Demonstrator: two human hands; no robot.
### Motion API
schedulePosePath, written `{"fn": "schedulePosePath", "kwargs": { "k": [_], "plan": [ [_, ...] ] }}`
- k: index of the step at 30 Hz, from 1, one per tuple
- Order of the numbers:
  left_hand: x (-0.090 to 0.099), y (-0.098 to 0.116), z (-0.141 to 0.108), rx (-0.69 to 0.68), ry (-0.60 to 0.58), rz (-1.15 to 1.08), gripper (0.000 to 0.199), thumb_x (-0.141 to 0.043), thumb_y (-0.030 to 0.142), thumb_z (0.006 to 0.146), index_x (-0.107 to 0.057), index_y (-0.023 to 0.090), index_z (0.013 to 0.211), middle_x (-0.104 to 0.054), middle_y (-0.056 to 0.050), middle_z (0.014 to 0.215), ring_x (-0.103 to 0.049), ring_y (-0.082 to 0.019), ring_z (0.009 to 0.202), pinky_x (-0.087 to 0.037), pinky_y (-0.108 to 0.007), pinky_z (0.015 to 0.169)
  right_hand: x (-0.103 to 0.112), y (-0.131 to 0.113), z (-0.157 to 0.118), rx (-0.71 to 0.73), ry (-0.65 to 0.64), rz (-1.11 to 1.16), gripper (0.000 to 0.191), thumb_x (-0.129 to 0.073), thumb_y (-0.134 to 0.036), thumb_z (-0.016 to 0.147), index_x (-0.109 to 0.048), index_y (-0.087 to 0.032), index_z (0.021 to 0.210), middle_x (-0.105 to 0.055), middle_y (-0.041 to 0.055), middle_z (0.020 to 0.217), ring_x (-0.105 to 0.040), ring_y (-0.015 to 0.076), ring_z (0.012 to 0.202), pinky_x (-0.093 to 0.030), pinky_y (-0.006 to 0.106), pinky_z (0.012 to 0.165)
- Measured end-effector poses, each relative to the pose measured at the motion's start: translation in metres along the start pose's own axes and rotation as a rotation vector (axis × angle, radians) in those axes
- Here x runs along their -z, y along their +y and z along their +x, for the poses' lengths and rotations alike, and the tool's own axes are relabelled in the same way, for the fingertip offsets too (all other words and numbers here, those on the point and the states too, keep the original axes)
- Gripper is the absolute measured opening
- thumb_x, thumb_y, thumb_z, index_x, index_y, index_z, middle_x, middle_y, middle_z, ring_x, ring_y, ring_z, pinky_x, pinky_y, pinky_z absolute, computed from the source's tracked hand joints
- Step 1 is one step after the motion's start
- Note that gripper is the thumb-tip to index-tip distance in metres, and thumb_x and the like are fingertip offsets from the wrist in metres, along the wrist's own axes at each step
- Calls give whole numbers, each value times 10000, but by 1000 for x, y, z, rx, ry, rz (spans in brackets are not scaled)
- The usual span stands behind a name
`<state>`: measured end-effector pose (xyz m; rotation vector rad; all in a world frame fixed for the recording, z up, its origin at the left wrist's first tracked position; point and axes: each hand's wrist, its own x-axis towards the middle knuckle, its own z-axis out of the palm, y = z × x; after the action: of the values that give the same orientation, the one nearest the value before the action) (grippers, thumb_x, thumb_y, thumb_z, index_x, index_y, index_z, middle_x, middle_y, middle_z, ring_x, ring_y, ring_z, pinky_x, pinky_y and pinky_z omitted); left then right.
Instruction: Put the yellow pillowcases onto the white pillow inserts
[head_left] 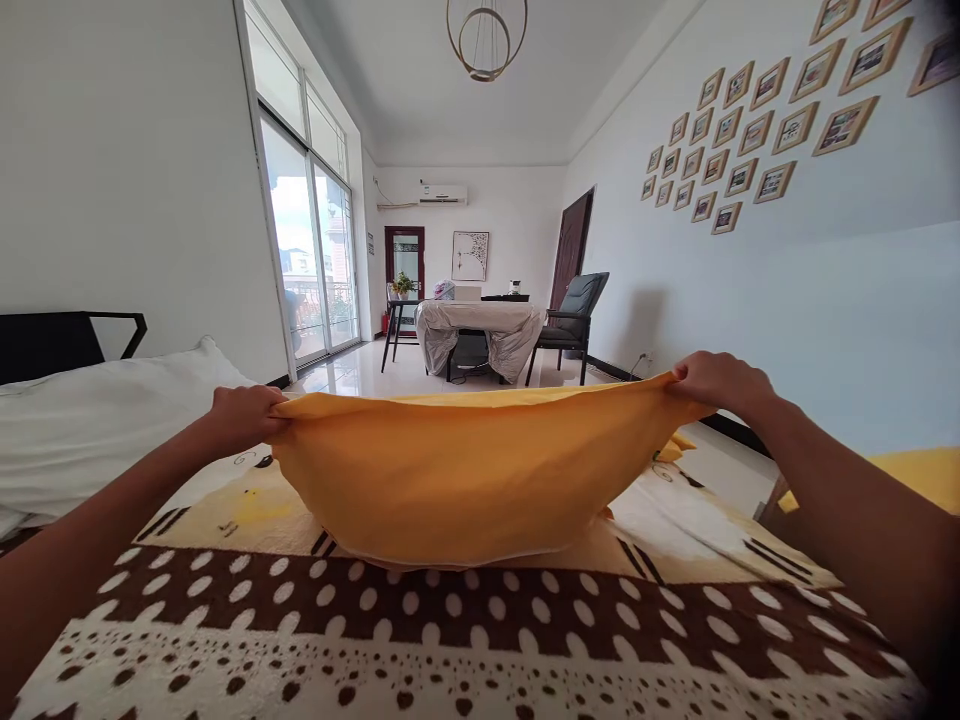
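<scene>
A yellow cloth (465, 470) is stretched between my two hands, its upper edge raised and its middle sagging onto the bed. At the left, my left hand (244, 418) is closed on one upper corner. My right hand (720, 382) grips the other upper corner, slightly higher. Under the cloth lies a patterned blanket (450, 640) with brown and cream bands, white ovals and dark spots. What lies behind or inside the yellow cloth is hidden.
A white pillow (112, 420) lies at the left beside a black frame (52, 345). More yellow fabric (919, 475) shows at the far right. Beyond the bed stand a covered table (480, 320) and a dark chair (574, 315).
</scene>
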<state>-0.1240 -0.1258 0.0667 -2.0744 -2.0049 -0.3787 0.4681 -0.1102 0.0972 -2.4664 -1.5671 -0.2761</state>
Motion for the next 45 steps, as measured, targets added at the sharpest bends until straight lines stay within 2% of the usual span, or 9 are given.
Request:
{"fn": "schedulePosePath", "kwargs": {
  "k": [8, 14, 17, 21, 25, 32, 35, 41, 45],
  "plan": [
    [6, 17, 6, 171, 42, 115, 110, -401, 251, 705, -483, 189, 665, -598, -25, 658, -550, -216, 689, -242, -399, 755, -14, -12, -9, -4, 70, -1, 177, -470, -367, 754, -512, -196, 766, -584, 108, 861, -516, 209, 753, -297, 314, 607],
    [8, -6, 10, 111, 197, 205, 217, -394, 229, 710, -606, 197, 675, -644, -78, 875, -509, -273, 929, -260, -479, 811, -13, -7, -7, -32, 61, 13, 171, -453, -355, 758, -531, -203, 762, -586, 93, 825, -519, 199, 719, -305, 306, 594],
    [7, -13, 11, 151, 178, 58, 239, -405, 249, 679, -638, 195, 678, -647, -70, 955, -523, -272, 910, -312, -463, 791, -17, -5, -4, -55, 59, 20, 177, -434, -357, 770, -511, -202, 735, -589, 88, 814, -513, 193, 703, -307, 304, 587],
    [2, -4, -1, 196, 38, -395, 190, -455, 330, 626, -569, 178, 622, -591, -19, 607, -527, -205, 646, -395, -330, 627, -19, -8, -2, -62, 83, 6, 192, -434, -373, 775, -515, -200, 749, -583, 96, 817, -512, 204, 729, -304, 309, 594],
    [2, 7, -17, 176, -12, -749, 374, -569, 434, 587, -648, 178, 847, -659, 7, 732, -570, -188, 682, -434, -281, 605, -17, -12, -2, -57, 94, -14, 212, -423, -382, 784, -524, -198, 758, -580, 101, 827, -510, 211, 736, -307, 315, 599],
    [2, 10, -21, 130, -119, -653, 466, -641, 562, 580, -673, 174, 838, -676, -23, 768, -601, -221, 748, -453, -296, 634, -14, -16, -5, -45, 86, -35, 207, -431, -365, 784, -539, -189, 785, -581, 123, 874, -519, 222, 761, -312, 319, 608],
    [-3, 14, -19, 133, -72, -601, 418, -598, 542, 600, -636, 160, 768, -638, -34, 710, -584, -218, 689, -441, -293, 579, -12, -17, -6, -38, 72, -45, 203, -422, -362, 788, -537, -194, 793, -584, 123, 875, -524, 230, 764, -318, 325, 608],
    [-4, 4, -13, 141, 173, -556, 254, -526, 406, 640, -574, 169, 715, -573, -1, 670, -511, -175, 679, -383, -263, 572, -9, -14, -8, -27, 65, -47, 197, -434, -373, 782, -532, -204, 758, -587, 118, 855, -530, 234, 756, -324, 329, 605],
    [3, -12, -12, 71, 87, -714, 224, -567, 333, 585, -590, 177, 744, -592, 15, 703, -525, -175, 715, -413, -259, 603, -9, -10, -5, -72, 66, -47, 152, -498, -363, 743, -510, -215, 714, -592, 82, 821, -532, 212, 715, -329, 310, 592]
  ]
}}
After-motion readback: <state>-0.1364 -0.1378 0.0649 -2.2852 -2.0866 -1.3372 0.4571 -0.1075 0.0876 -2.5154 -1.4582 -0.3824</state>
